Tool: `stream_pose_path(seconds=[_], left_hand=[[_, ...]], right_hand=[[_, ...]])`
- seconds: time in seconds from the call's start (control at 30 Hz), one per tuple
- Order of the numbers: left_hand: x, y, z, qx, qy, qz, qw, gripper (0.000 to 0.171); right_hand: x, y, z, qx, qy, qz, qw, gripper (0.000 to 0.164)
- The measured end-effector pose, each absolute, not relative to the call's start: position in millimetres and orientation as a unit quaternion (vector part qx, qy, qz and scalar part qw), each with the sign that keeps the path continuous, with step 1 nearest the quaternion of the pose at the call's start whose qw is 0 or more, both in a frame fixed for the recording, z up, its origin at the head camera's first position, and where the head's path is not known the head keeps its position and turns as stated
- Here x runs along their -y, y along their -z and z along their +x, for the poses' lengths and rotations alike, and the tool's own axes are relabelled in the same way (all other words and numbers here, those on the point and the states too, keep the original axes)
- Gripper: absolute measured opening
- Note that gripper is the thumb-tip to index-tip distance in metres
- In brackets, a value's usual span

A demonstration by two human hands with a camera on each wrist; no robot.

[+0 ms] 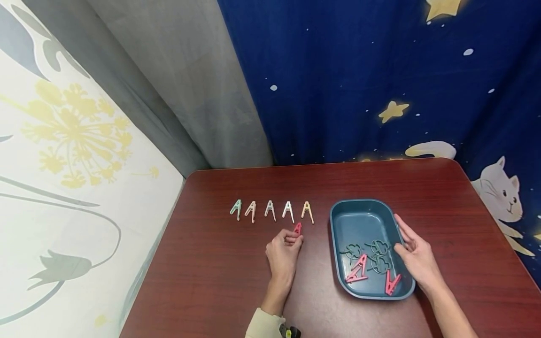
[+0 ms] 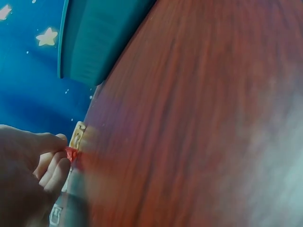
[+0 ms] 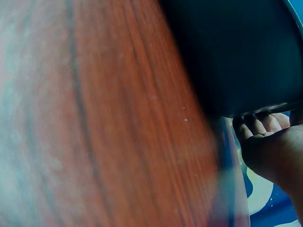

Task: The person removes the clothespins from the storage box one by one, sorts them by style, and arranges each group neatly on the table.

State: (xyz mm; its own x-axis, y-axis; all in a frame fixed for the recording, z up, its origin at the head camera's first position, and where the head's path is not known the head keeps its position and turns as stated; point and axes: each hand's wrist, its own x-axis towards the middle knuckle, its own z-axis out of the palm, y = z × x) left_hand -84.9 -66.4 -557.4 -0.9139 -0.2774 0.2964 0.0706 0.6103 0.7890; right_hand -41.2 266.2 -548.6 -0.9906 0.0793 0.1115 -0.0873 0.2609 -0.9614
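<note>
My left hand pinches a red clothespin between thumb and fingertips, just in front of a row of several clothespins. In that row the rightmost is a yellow clothespin and the leftmost a green clothespin. The left wrist view also shows the red clothespin in the fingers. My right hand grips the right rim of a blue plastic tray, thumb at the rim and fingers along the outer side. Inside it lie pink clothespins and several dark green looped clips.
Everything rests on a reddish-brown wooden table. A dark blue star-patterned curtain and a grey curtain hang behind its far edge. A patterned white wall borders the left side.
</note>
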Motion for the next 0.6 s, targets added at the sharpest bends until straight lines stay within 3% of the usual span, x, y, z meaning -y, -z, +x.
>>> stream_pose_path(seconds=[0.33, 0.6], left_hand=[[56.5, 561.8, -87.8, 0.895, 0.397, 0.047, 0.198, 0.022], [60.1, 559.5, -87.7, 0.875, 0.451, 0.039, 0.171, 0.02]], right_hand=[[-266.2, 547.7, -41.1, 0.795, -0.602, 0.0, 0.071, 0.073], [-266.5, 548.2, -41.3, 0.797, -0.6, 0.0, 0.068, 0.073]])
